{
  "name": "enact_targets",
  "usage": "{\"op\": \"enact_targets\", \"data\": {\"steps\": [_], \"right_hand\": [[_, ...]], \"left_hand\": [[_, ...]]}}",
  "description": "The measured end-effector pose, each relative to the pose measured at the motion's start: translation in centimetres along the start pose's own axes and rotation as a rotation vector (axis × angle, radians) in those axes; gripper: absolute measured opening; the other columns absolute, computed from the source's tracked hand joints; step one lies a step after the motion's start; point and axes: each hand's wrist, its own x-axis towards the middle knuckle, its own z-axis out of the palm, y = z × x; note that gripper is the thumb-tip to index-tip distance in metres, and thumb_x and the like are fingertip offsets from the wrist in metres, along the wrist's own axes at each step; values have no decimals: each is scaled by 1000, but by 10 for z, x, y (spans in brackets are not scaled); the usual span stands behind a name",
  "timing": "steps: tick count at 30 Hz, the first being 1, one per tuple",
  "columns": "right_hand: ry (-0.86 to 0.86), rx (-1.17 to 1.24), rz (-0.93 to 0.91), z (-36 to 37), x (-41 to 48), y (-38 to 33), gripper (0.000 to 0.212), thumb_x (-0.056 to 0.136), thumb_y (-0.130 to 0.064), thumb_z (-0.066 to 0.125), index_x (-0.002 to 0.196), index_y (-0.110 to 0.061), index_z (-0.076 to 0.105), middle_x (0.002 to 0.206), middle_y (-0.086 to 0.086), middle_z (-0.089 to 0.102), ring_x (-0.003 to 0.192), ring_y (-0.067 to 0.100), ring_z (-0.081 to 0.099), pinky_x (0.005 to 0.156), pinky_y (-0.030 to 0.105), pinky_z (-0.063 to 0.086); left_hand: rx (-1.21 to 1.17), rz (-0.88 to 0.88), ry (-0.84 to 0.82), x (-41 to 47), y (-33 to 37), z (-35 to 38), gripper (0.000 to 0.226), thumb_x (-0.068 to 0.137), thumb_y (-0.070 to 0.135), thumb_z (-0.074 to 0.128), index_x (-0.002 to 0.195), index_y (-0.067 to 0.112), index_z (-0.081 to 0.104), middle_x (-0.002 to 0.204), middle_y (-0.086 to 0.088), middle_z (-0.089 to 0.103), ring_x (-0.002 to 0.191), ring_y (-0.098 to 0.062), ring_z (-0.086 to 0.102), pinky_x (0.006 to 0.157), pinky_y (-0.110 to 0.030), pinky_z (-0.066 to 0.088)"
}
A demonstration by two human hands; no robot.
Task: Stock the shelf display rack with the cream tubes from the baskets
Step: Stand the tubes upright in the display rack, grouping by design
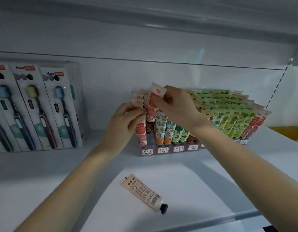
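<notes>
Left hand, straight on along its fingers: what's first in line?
The red tube in the leftmost slot of the rack; the left hand seems to pinch its top edge, though depth is unclear.

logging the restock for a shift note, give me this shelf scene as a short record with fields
left hand: grips the front tube in the leftmost column of the rack
right hand: fingers pinch the crimped top of a red tube, raised above that same column
rack contents: tubes standing in columns, handwritten labels along the front
loose tube: lies flat on the shelf in front of the rack, black cap at its lower right end
left of rack: toothbrush packs, standing
</notes>
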Motion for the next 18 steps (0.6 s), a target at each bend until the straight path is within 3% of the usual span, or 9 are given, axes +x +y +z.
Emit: {"op": "enact_targets", "data": {"steps": [2, 4, 6, 10, 18], "right_hand": [[-13, -57, -6, 4, 6, 3, 16, 88, -13, 57, 87, 2, 61, 79, 16, 67, 67, 26, 58, 56, 23, 41], [-34, -80, 6, 7, 8, 8, 14, 84, -12, 61, 97, -8, 61, 89, 7, 69, 79, 23, 64, 67, 31, 52], [-79, -159, 31, 10, 9, 12, 16, 83, -14, 62, 98, -16, 57, 93, 2, 68, 84, 20, 64, 69, 35, 54], [-118, -409, 34, 18, 10, 22, 23, 86, -23, 57, 106, -15, 65, 97, 5, 67, 94, 23, 60, 74, 32, 51], [-180, -601, 8, 14, 18, 19, 26, 95, -28, 45, 102, -15, 66, 98, 5, 65, 104, 25, 54, 88, 32, 39]], "left_hand": [[-5, 3, -5, -1, -1, 0, 30, 87, 21, 53, 97, 1, 72, 96, -17, 62, 89, -10, 54, 87, -3, 36], [-6, -7, -11, -2, -2, -1, 30, 87, 22, 52, 98, 2, 72, 97, -16, 61, 89, -10, 54, 85, -6, 37], [-7, -18, -17, -1, -2, -1, 31, 87, 22, 52, 99, 2, 72, 97, -16, 61, 89, -10, 54, 84, -7, 38], [-8, -20, -21, -1, -1, -1, 32, 87, 23, 52, 101, 1, 71, 97, -16, 61, 89, -9, 53, 85, -3, 36], [20, -9, -34, 0, -1, -2, 31, 88, 21, 51, 103, 1, 71, 98, -16, 61, 91, -9, 52, 88, -1, 33]]}}
